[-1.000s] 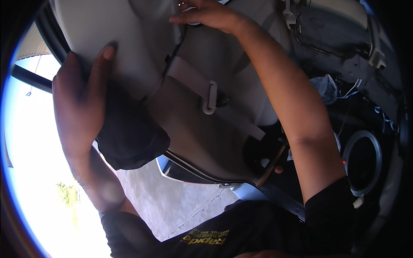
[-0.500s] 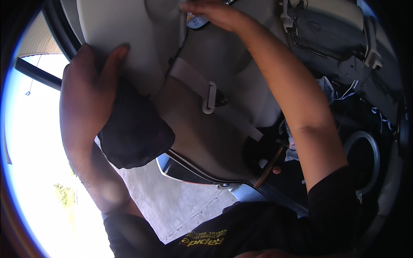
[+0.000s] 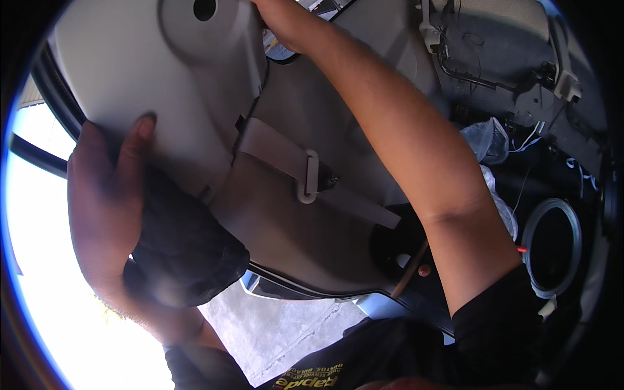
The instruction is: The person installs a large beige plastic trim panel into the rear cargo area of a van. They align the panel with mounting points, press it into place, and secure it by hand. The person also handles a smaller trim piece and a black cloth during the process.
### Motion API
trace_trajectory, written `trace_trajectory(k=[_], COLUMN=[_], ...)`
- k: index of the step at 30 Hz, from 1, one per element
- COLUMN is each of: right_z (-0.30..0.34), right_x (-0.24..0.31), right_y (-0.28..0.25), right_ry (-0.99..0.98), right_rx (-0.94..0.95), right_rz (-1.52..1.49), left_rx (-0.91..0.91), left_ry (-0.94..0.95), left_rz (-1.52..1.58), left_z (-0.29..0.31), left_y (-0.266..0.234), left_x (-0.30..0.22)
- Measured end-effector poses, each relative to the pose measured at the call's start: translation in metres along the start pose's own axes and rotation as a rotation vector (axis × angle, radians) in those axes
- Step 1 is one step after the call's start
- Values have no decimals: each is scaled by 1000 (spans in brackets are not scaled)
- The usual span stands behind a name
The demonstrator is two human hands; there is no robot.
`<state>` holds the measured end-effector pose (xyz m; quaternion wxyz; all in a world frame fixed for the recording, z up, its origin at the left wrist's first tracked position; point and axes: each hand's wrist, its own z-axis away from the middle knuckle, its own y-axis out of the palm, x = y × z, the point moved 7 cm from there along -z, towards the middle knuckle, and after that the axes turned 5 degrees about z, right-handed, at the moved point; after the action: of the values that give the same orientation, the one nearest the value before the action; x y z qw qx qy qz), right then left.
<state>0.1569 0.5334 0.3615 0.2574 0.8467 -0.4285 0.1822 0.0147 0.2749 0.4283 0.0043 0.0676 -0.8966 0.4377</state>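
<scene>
A large pale grey-beige interior trim panel (image 3: 136, 78) of a car fills the upper left, with a round dark hole near its top. My left hand (image 3: 107, 195) is closed round its outer edge, thumb on the front face. At the upper edge of the view, my right hand (image 3: 279, 25) is at the panel's inner edge; its fingers are mostly cut off. A seat belt (image 3: 273, 154) comes out from beside the panel and runs through a pale belt guide (image 3: 309, 177). Below my left hand is a piece of dark fabric (image 3: 185, 244), its kind unclear.
Lower trim (image 3: 292, 227) lines the car's side. On the right are a folded seat (image 3: 494, 45), clear plastic bags (image 3: 486, 140), a round metal ring (image 3: 530, 260) and a stick-like brown handle (image 3: 409, 270). Concrete floor (image 3: 279, 331) shows outside, past the door opening's edge.
The trim panel and my left hand have shifted left and downward in the view, bringing the round hole into sight. My right hand has also moved left, toward the upper edge.
</scene>
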Motion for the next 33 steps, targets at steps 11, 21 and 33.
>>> trace_trajectory(k=[11,21,33], right_z=[1,14,8], right_x=[-4,-17,-16], right_y=[-9,2,-2], right_ry=[-31,-105,-90], right_rx=[-93,-144,-219], right_rz=[96,-50,71], left_rx=[-198,-137,-190], left_ry=[-44,-117,-19], left_rz=[103,128,-124], left_z=[1,6,-9], left_y=[11,17,8], left_x=[-27,-8,-10])
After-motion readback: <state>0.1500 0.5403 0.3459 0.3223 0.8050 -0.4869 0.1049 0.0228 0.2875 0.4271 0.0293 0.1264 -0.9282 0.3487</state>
